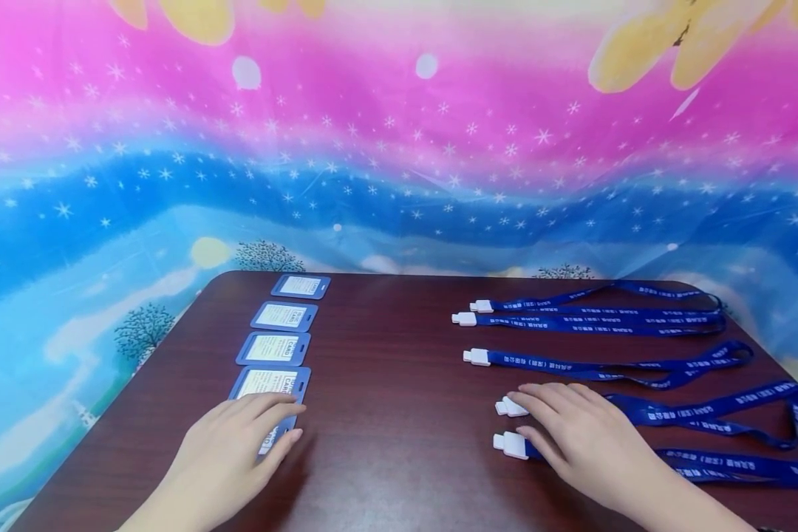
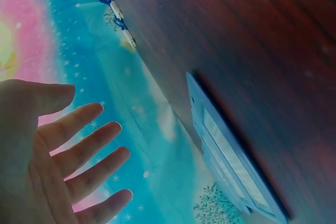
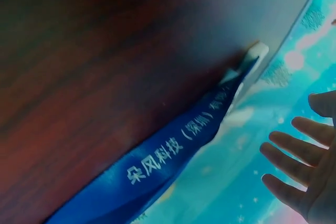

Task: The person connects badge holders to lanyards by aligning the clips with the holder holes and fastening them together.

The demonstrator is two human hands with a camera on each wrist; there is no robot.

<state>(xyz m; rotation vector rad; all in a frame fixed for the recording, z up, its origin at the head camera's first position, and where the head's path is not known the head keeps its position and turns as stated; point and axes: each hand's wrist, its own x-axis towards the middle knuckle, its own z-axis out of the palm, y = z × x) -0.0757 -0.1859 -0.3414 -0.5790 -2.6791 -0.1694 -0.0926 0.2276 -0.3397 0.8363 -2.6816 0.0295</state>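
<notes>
My left hand [image 1: 233, 443] hovers over the near end of a column of blue-framed ID card holders, fingers spread and holding nothing. It partly hides the nearest card holder [image 1: 278, 437] and overlaps the one behind it [image 1: 266, 380]. In the left wrist view its fingers [image 2: 92, 163] are apart from the card holder [image 2: 236, 156] on the table. Above the two nearest blue lanyards is my right hand [image 1: 581, 440], loosely extended with nothing gripped. It covers part of their straps; their white clips [image 1: 513, 445] show to its left. The right wrist view has a lanyard strap [image 3: 168, 156] beside the open fingers [image 3: 294, 161].
More card holders [image 1: 274, 349] continue in a line toward the back left of the dark wooden table [image 1: 386, 369]. Several other blue lanyards [image 1: 592, 366] lie across the right side, white clips pointing left. A printed cloth backdrop [image 1: 372, 162] hangs behind the table.
</notes>
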